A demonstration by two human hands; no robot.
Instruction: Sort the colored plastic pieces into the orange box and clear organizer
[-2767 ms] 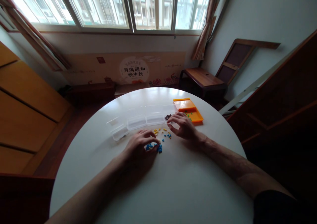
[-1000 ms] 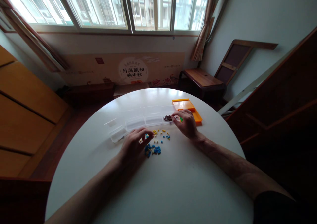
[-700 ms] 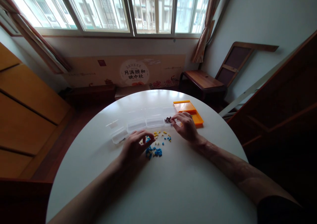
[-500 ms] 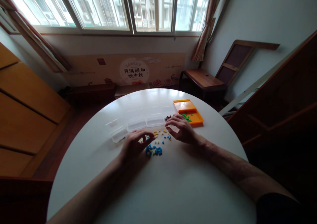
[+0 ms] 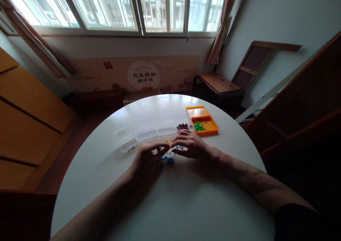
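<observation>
The left hand (image 5: pixel 147 157) partly hides the tiny blue beads (image 5: pixel 166 159).

Head camera looks forward and down over the round table (image 5: pixel 186 205).

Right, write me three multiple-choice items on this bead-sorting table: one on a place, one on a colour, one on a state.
1. Where does the open orange plastic box sit?
A. At the right end of the row of clear plastic boxes
B. At the near table edge
C. On the wooden bench

2. What colour are the small beads in the orange box?
A. Red
B. Green
C. White

3. How are the two hands placed?
A. Raised in the air
B. One under the table
C. Both low over the loose blue and yellow beads

Answers: 1 A, it adjoins the row's right end. 2 B, the pile is green. 3 C, left hand and right hand meet there.
</observation>
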